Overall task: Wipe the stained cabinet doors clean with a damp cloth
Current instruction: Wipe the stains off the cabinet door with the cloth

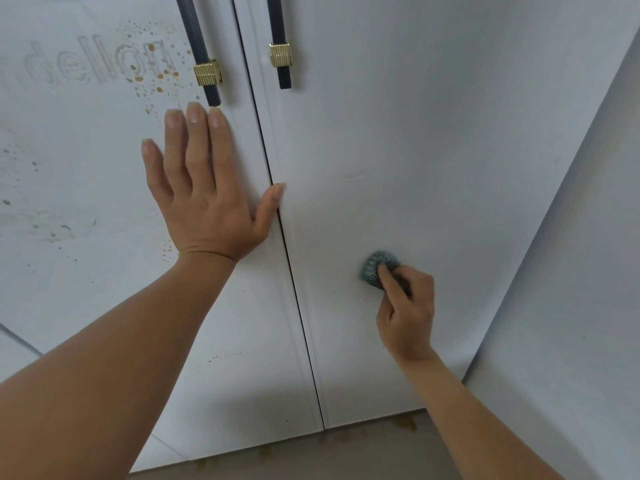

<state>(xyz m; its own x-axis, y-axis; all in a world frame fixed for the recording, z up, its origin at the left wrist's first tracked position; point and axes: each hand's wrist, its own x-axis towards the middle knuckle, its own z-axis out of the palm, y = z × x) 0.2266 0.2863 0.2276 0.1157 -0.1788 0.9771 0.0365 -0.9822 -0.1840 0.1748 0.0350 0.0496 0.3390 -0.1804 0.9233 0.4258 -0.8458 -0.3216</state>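
Right hand: fingers curled, pinching wadded teal cloth against right door. Left hand: fingers straight, flat on left door. Brown splatter lies up-left of the cloth, nearer the left hand.

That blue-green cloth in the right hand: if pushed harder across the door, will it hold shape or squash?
Probably soft and floppy: the cloth is bunched into a wad in the right hand. Its knobbly weave likely drags rather than skids on the smooth right door.
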